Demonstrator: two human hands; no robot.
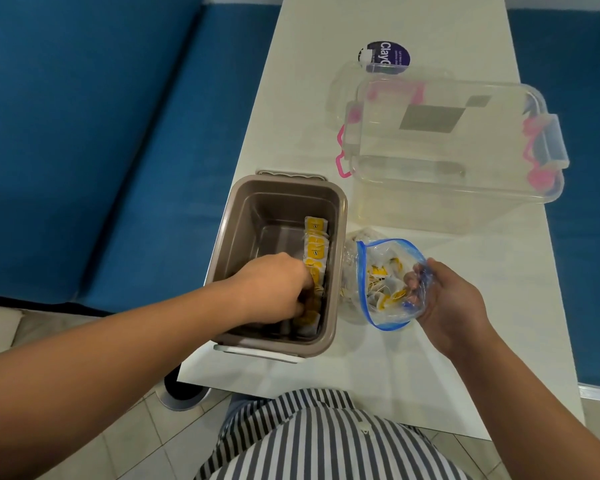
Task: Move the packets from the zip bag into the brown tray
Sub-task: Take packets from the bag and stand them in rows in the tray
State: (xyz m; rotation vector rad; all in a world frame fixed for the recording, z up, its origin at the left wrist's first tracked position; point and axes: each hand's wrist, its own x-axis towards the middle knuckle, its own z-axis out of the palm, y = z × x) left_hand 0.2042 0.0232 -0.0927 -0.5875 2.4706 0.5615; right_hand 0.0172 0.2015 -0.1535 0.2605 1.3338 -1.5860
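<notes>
The brown tray (pixel 243 216) stands at the table's left edge. A row of yellow-and-white packets (pixel 316 244) stands along its right wall. My left hand (pixel 278 289) reaches down inside the tray, fingers curled round packets at the near end of that row. Just right of the tray is the clear zip bag (pixel 388 282) with its blue rim, mouth open toward me, more yellow packets inside it. My right hand (pixel 447 303) grips the bag's right side, with fingers inside the opening.
A clear plastic box (pixel 447 150) with pink latches stands behind the bag, its clear lid behind it. A purple round label (pixel 388 55) lies farther back. The white table (pixel 378 368) is narrow, with blue floor on both sides.
</notes>
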